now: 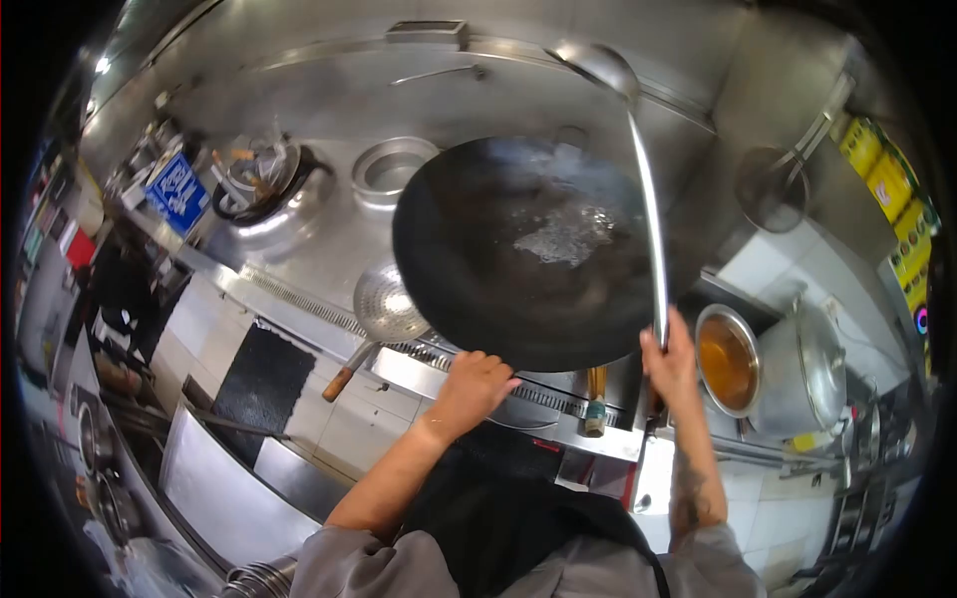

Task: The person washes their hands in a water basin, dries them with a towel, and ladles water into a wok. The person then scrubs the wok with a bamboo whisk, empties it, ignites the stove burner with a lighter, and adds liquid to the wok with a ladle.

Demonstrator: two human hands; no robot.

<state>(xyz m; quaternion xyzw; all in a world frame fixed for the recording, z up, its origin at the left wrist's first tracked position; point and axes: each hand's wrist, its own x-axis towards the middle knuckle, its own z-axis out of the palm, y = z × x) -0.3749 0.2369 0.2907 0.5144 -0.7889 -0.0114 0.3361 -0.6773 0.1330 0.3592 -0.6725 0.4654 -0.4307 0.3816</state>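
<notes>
A large dark wok (478, 289) sits on the steel range in front of me, with a little clear, shiny liquid (563, 237) in its middle. My left hand (477, 387) is closed on the wok's near rim; any handle there is hidden by the fingers. In my right hand (669, 361) is the handle of a long steel ladle (650, 199). Its bowl is raised past the wok's far side. Left of the wok lies a perforated skimmer (387, 304) with a wooden handle. A bamboo brush (595, 407) rests near the front edge, between my hands.
To the right stand a steel bowl of amber liquid (726, 364) and a tall lidded pot (802, 374). A round steel ring (389, 171) and a second wok holding utensils (261, 184) are at the left back. A wire strainer (773, 189) hangs at the right wall.
</notes>
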